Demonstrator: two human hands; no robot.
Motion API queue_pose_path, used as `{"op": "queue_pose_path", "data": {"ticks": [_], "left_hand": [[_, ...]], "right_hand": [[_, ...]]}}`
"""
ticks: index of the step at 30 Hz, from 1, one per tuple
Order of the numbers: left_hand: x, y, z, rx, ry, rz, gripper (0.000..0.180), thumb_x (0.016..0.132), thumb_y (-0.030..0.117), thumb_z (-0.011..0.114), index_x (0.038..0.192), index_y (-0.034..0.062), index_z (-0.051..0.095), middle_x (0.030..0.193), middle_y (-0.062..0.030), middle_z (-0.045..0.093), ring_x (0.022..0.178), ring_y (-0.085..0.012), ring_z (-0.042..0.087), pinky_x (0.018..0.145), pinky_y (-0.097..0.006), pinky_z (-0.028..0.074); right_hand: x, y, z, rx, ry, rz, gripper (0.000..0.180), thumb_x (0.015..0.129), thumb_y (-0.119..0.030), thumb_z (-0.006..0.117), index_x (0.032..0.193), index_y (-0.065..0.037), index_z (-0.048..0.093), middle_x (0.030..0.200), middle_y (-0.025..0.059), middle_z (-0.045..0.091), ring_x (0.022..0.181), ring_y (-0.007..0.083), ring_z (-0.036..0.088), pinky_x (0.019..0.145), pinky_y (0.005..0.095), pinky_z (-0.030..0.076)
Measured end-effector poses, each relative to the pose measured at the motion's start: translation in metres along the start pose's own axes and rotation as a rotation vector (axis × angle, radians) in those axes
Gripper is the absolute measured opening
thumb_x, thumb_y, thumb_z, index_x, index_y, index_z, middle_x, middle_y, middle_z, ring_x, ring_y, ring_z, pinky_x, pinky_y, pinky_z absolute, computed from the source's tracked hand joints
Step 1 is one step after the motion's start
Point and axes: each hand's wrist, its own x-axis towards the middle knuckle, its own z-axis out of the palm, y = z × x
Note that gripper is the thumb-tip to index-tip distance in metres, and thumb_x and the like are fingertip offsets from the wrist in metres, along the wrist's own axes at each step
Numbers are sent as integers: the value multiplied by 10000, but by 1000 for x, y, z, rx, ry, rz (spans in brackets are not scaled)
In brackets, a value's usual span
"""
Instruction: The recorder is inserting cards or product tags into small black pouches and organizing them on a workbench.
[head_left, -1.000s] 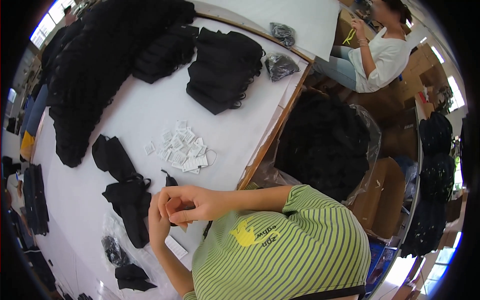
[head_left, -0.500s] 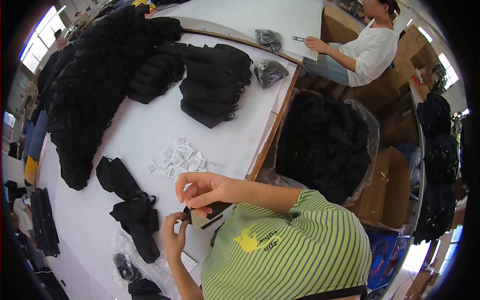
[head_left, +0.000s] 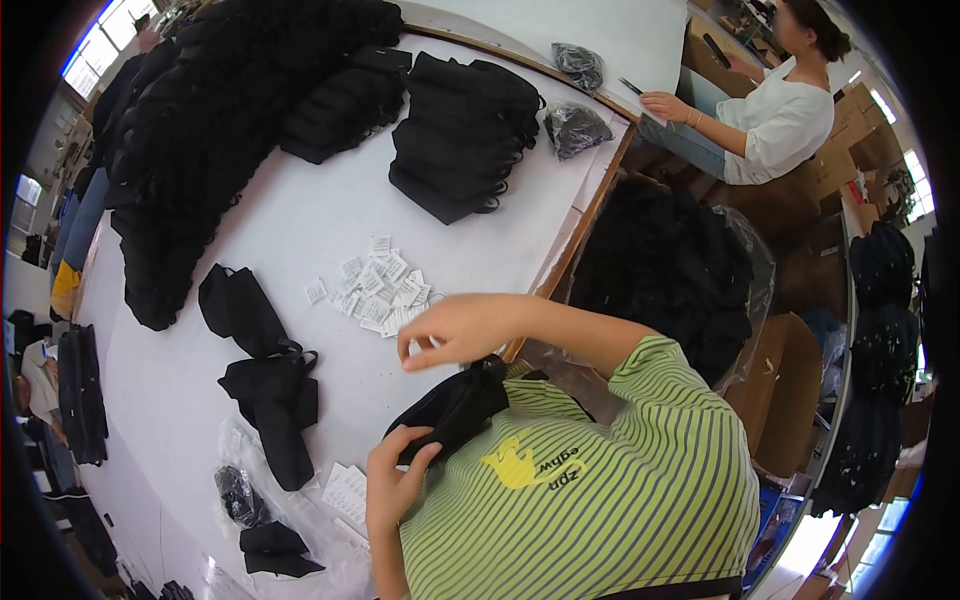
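Note:
My left hand (head_left: 402, 478) is closed on the near end of a black cloth pouch (head_left: 455, 410), held against the front of my green striped shirt (head_left: 590, 480). Just above the pouch's far end, my right hand (head_left: 450, 332) hangs with loosely bent fingers, nothing visible in them. Under and beyond that hand, a loose heap of small white printed tags (head_left: 375, 285) lies on the white table (head_left: 330, 225). Left of my hands, black cloth pieces (head_left: 275, 395) with loops lie in a row on the tabletop.
Large stacks of black cloth goods (head_left: 180, 160) and a smaller stack (head_left: 465, 135) cover the far table. Dark plastic-wrapped bundles (head_left: 577, 130) sit by its wooden edge. A big bag of black goods (head_left: 665, 280) stands right, near a cardboard box (head_left: 780, 390). A seated co-worker (head_left: 770, 120) holds tools.
My right hand has come off the pouch and moved slightly up and right. The pouch now lies more spread out against my shirt in my left hand. The whole view has shifted.

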Motion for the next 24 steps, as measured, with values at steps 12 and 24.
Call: {"op": "queue_pose_path", "data": {"ticks": [12,24], "left_hand": [[4,3,17,268,143,241,202,743,103,720,911,21,644,789,-95,631,693,-259,598,625,-334,467],[-5,-13,21,462,309,419,191,700,17,688,865,17,593,828,-84,602,695,-260,557,610,-342,431]], "right_hand": [[17,5,31,-106,-328,-59,238,834,-210,591,936,4,618,770,181,632,704,324,596,647,384,455],[8,-9,48,-55,-149,-14,213,837,-204,584,911,-9,630,747,190,632,694,352,600,635,396,457]]}}
